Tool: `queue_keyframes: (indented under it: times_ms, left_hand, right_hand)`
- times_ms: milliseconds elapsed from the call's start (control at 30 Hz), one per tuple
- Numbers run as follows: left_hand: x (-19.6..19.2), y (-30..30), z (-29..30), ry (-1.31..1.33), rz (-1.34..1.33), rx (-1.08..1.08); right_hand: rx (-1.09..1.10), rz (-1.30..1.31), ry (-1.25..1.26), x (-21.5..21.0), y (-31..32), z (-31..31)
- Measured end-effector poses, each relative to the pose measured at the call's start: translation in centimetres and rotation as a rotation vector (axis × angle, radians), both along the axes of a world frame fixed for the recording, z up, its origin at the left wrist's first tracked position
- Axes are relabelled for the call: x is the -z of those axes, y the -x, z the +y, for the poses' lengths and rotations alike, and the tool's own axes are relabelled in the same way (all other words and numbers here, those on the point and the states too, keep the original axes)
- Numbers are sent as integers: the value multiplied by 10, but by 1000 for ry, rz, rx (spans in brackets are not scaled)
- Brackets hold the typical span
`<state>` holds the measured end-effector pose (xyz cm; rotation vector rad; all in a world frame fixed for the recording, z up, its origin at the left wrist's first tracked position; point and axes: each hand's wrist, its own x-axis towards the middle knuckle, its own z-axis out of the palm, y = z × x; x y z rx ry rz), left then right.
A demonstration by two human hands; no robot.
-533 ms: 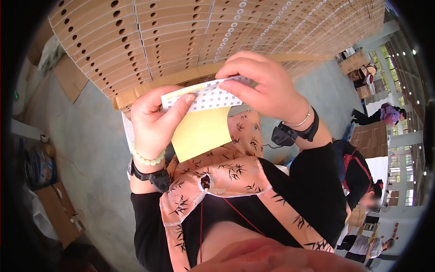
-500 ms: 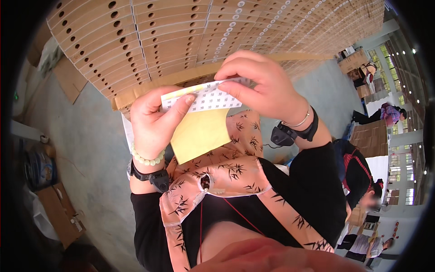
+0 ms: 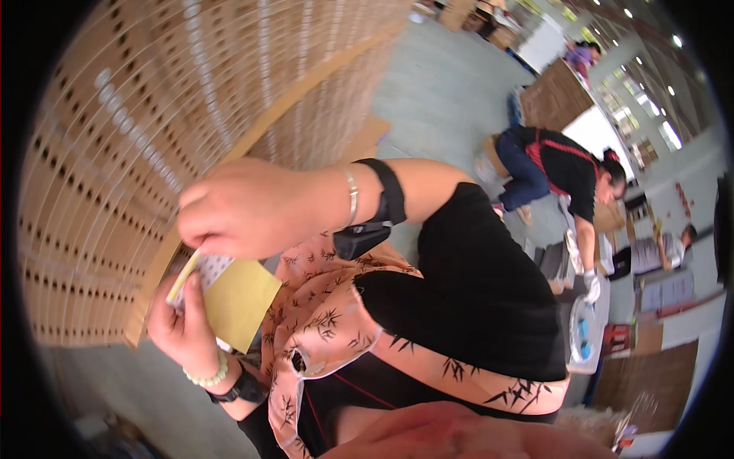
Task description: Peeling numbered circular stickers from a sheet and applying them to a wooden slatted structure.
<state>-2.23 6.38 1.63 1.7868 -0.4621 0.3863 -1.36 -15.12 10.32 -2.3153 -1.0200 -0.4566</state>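
View swung right since earlier frame; right hand (image 3: 245, 210) now above left hand (image 3: 180, 325). Both pinch yellow-backed sticker sheet (image 3: 229, 298) before stacked cardboard (image 3: 153, 115). Sheet light, floppy, tearable; grip edges.

A stack of perforated cardboard sheets (image 3: 153, 138) walls off the space just beyond both hands.

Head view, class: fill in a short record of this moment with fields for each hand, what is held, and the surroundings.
left hand: grips the yellow sheet with white label strip from below, thumb on its face
right hand: pinches the sheet's top edge
wrists: bead bracelet on left, black band on right
behind: stacked perforated cardboard sheets
nearby: another person bending over the floor
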Motion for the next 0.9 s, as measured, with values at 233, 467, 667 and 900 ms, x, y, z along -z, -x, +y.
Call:
queue_keyframes:
  times_ms: [233,467,667,900]
  left_hand:
    - [7,-9,-11,244,222,93]
    - [6,-14,-13,285,281,137]
    - [-8,-21,-23,310,339,165]
    - [-10,-27,-22,303,401,168]
  right_hand:
    - [78,-119,10,9,6,-4]
    - [139,-170,-47,17,12,0]
    - [231,-206,-17,13,12,0]
    - [228,-343,41,14,4,0]
